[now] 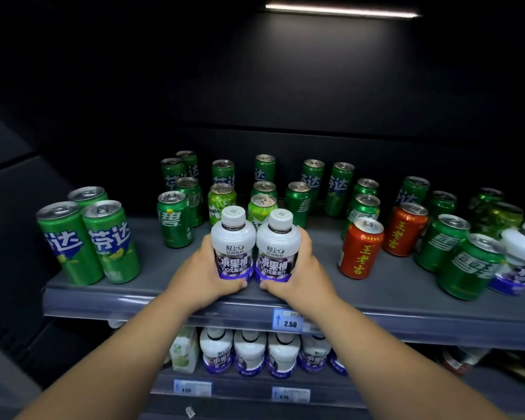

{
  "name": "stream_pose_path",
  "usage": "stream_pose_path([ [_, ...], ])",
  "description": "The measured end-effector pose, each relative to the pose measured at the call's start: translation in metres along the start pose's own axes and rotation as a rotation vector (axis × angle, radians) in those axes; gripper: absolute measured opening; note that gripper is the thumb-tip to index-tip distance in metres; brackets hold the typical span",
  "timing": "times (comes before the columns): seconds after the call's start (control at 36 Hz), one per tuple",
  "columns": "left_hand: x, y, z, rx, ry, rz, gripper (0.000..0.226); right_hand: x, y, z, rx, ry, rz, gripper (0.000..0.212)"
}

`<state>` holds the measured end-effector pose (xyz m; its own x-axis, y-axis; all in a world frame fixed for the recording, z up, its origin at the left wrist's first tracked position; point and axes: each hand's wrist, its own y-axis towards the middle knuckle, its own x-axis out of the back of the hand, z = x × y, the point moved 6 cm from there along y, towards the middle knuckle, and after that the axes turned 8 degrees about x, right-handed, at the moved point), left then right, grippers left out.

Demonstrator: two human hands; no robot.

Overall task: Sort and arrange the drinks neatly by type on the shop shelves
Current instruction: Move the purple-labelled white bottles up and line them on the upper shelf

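Your left grip point(205, 269) curls round the left bottle point(232, 247) and your right grip point(299, 268) round the right bottle point(278, 247). The two touch at the front of the upper shelf point(134, 295). Pushed back too hard, they could topple the light-green cans point(222, 204) just behind. The red can point(361, 250) stands apart on the right.

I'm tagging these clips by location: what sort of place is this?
Most likely a shop's drinks section: tiered shelves stocked with green soda cans and white juice bottles, and price tags clipped to the shelf edges.
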<state>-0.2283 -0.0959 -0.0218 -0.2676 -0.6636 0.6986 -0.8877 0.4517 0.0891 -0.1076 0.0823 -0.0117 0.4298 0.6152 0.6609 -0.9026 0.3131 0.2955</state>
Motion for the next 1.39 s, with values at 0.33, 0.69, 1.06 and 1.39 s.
stream_pose_path([
  [0.33,0.023,-0.032,-0.041,-0.056,-0.196,-0.009,0.086,0.039,-0.017,0.023,0.064,0.237,-0.06,0.107],
  [0.69,0.106,-0.113,-0.189,-0.286,-0.318,-0.21,0.072,0.185,-0.054,0.115,0.375,0.401,-0.167,0.111],
  [1.06,0.165,-0.169,-0.285,-0.442,-0.304,-0.274,0.07,0.285,-0.094,0.19,0.599,0.336,-0.24,0.092],
  [1.39,0.24,-0.141,-0.342,-0.587,-0.181,-0.375,0.072,0.335,-0.049,0.259,0.729,0.278,-0.344,0.085],
])
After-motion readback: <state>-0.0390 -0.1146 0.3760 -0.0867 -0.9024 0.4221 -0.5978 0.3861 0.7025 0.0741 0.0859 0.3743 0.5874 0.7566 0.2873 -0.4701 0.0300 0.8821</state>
